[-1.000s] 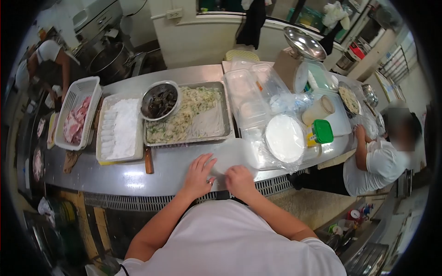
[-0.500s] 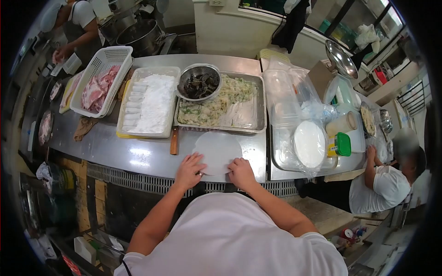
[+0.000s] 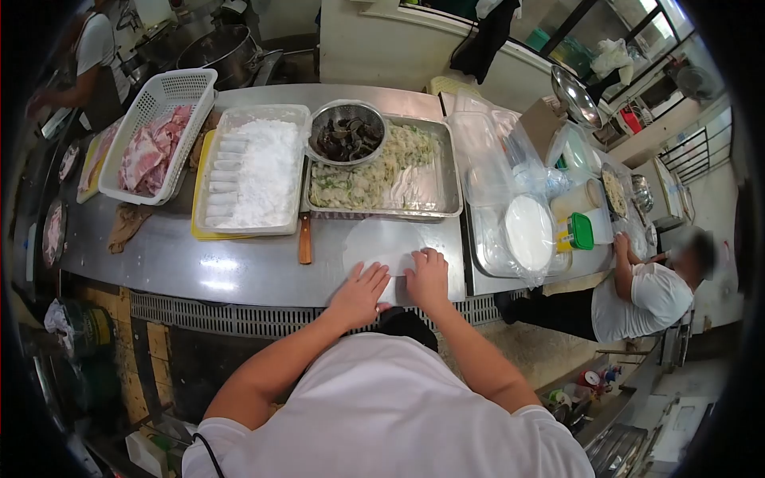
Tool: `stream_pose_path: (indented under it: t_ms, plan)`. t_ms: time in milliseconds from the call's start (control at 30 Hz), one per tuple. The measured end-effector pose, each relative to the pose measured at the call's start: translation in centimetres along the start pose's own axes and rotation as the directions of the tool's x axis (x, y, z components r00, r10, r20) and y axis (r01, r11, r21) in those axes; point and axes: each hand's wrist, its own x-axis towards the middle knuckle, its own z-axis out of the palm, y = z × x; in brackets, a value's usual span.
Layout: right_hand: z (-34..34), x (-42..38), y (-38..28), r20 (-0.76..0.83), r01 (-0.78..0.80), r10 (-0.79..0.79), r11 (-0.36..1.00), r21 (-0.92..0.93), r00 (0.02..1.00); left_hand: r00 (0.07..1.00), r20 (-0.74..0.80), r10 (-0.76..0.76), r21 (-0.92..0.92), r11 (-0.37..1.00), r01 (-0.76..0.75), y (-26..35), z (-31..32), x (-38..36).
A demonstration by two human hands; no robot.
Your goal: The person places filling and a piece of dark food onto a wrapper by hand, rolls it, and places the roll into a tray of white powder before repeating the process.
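A thin, translucent round wrapper sheet [image 3: 381, 239] lies flat on the steel table in front of me. My left hand [image 3: 360, 295] rests over its near edge, fingers stretched forward and the thumb out to the side. On the sheet's near right edge is my right hand [image 3: 428, 277], its fingers slightly bent and laid down, the thumb apart from them. Just beyond the sheet stands a metal tray of pale green-flecked filling [image 3: 351, 187]. A steel colander of dark mushroom-like pieces [image 3: 347, 139] sits over the tray's back left corner.
Left of the filling are a wooden-handled tool [image 3: 305, 239], a tub holding white rolls and white powder [image 3: 263, 179], and a basket of raw meat [image 3: 151, 155]. Rightward lie a bagged stack of round white sheets [image 3: 528, 233] and a green-lidded tub [image 3: 580, 230]. Co-workers stand at both sides.
Both hands have moved forward over the wrapper's near part, and the left has come closer to the right. My right hand's fingers reach farther forward. The view has shifted slightly.
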Motion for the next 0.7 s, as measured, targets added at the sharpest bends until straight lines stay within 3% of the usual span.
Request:
stream_pose_path:
  t_ms: [33, 100, 233, 333, 433, 533, 600, 667, 700]
  plan:
    - [0.2, -0.4, -0.2, 0.024, 0.107, -0.105, 0.993, -0.056, 0.994, 0.992, 0.123, -0.04, 0.036, 0.999, 0.036, 0.6, -0.5, -0.2]
    - [0.2, -1.9, -0.7, 0.082, 0.314, -0.305, 0.936, -0.158, 0.949, 0.994, 0.102, -0.051, 0.017, 0.999, 0.049, 0.4, 0.0, -0.5]
    - [-2.1, -4.4, 1.0, 0.266, 0.15, -0.104, 0.975, -0.161, 0.958, 0.995, 0.052, -0.09, -0.032, 0.995, 0.092, -0.4, 0.1, -1.2]
    - [-3.2, -4.7, 5.2, 0.189, 0.107, -0.071, 0.977, -0.186, 0.979, 0.983, -0.063, -0.175, -0.167, 0.972, 0.162, -1.2, 0.7, -1.5]
    - [-4.7, -3.4, 7.7, 0.164, 0.1, -0.081, 0.989, -0.109, 0.983, 0.92, -0.2, -0.336, -0.468, 0.858, 0.212, -2.7, 3.8, -0.5]
    - [-7.1, 1.8, 7.1, 0.135, -0.018, -0.018, 0.964, 0.264, 0.991, 0.843, -0.267, -0.466, -0.57, 0.782, 0.251, -2.9, 3.9, 0.9]
    - [-7.1, 6.7, 7.8, 0.018, 0.097, -0.11, 0.935, 0.342, 0.994, 0.82, -0.322, -0.473, -0.415, 0.849, 0.326, -1.8, 2.5, 1.3]
    - [-7.2, 12.0, 7.3, 0.039, 0.035, -0.06, 0.887, 0.461, 0.997, 0.805, -0.353, -0.476, -0.309, 0.872, 0.38, -1.2, 1.7, 1.6]
    - [-6.9, 14.5, 7.4, 0.024, 0.07, -0.088, 0.903, 0.423, 0.996, 0.801, -0.357, -0.481, -0.287, 0.872, 0.396, -1.1, 1.6, 1.4]
